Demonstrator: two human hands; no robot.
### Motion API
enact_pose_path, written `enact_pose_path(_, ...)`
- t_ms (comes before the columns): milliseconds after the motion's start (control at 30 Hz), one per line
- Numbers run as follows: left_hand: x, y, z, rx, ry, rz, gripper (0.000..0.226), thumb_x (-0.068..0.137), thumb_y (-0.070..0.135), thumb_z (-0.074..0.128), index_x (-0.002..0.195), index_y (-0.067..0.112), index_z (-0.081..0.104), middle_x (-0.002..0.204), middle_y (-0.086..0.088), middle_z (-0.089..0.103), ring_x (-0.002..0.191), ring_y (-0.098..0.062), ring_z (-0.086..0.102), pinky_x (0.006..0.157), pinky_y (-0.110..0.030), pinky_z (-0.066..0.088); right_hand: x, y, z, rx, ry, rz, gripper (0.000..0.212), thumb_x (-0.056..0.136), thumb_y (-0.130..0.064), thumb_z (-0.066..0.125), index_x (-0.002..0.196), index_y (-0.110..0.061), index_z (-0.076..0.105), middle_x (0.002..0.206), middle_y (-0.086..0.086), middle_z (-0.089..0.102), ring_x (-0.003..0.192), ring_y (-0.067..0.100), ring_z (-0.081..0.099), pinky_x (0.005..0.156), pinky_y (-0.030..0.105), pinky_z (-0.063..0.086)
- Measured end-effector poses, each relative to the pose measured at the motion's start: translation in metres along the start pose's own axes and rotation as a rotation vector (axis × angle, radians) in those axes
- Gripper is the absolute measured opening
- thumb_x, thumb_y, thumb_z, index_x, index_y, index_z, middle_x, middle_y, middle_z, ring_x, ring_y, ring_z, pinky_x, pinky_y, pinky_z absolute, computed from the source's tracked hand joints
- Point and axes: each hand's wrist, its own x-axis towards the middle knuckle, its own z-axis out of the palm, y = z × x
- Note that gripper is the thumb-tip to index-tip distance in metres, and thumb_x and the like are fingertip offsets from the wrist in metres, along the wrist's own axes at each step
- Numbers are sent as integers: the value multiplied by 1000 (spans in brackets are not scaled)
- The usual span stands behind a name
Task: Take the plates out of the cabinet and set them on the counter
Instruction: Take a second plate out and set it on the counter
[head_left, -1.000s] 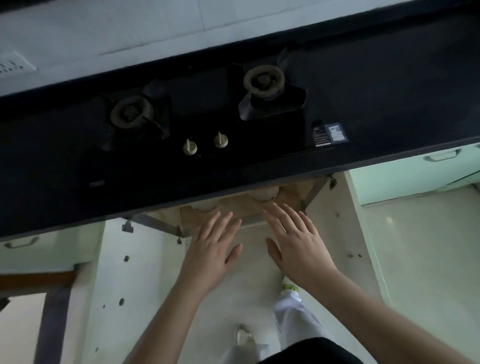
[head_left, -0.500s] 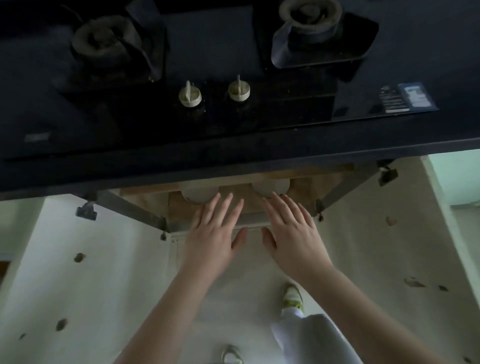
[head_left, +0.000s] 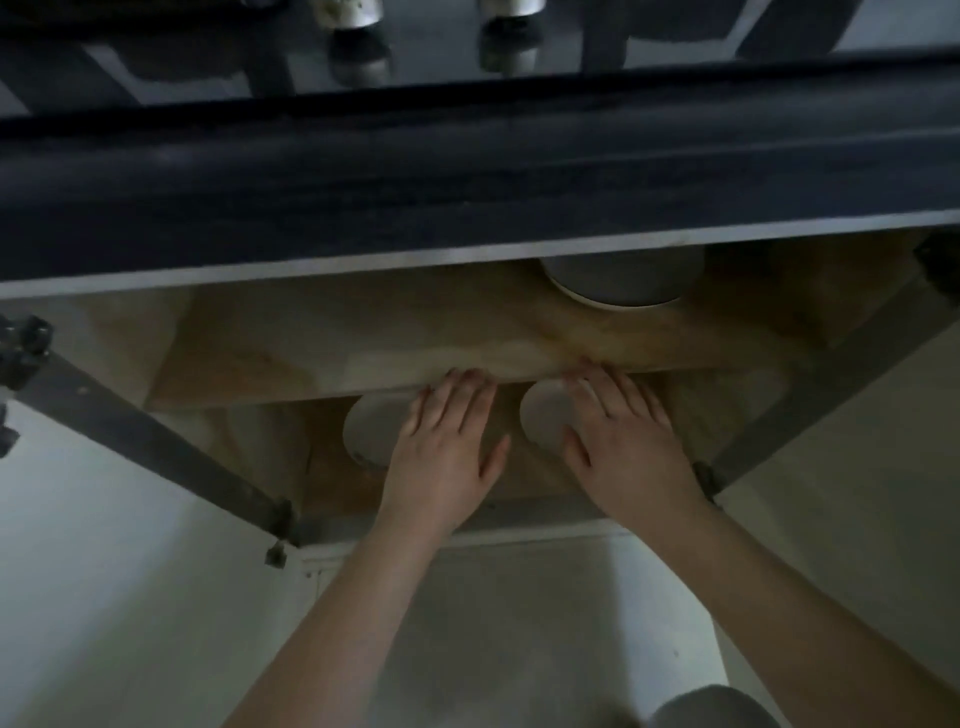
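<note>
Both hands were reached into the open cabinet (head_left: 249, 364) beneath the dark counter (head_left: 467, 171). The left hand (head_left: 441, 447) was spread flat, fingers straight, over the right part of a white plate (head_left: 366, 431) on the lower shelf. The right hand (head_left: 618, 441) was likewise extended flat over a second white plate (head_left: 543, 421) just beside the first. Nothing was gripped by either hand. A white bowl (head_left: 618, 283) was seen on the upper shelf, further back.
</note>
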Motion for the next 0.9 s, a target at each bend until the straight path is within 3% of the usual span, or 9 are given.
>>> enact_pose_path(100,6,-8,23,5,77,5,63,99,51,31,150,14,35,154,-6,40,146,-22,27,120,-46,21,15,6,20,-28,39,8,57,96,-37,40,149,-17,34,156,7,33,143,25,28,117,44,19)
enact_pose_path(300,17,-18,43,44,224,15,58,98,53,31,144,20,41,145,-3,47,138,-23,36,115,-48,26,26,8,45,-75,182,-12,53,98,-40,36,147,-21,36,152,5,37,140,24,31,116,44,18)
enact_pose_path(533,17,-18,44,50,257,7,55,98,52,31,140,20,49,140,-3,53,132,-23,44,109,-48,33,24,9,51,-93,207,-7,51,98,-43,36,145,-25,38,145,4,42,135,23,36,114,42,21)
enact_pose_path(667,25,-18,31,28,264,-8,45,97,51,37,127,25,59,125,2,62,117,-21,54,96,-47,44,38,17,36,43,250,14,44,98,-42,39,135,-23,52,133,3,54,123,23,47,105,42,34)
enact_pose_path(800,43,-16,21,24,263,-5,43,98,53,34,107,26,66,101,4,65,96,-18,61,82,-41,51,56,45,18,262,374,169,38,96,-39,45,128,-22,55,123,3,55,106,22,57,86,40,50)
enact_pose_path(900,56,-14,17,6,275,-6,45,97,53,32,100,26,67,91,4,63,86,-16,61,75,-38,51,69,62,14,131,397,186,41,96,-37,45,134,-21,51,130,7,54,114,28,53,92,44,48)
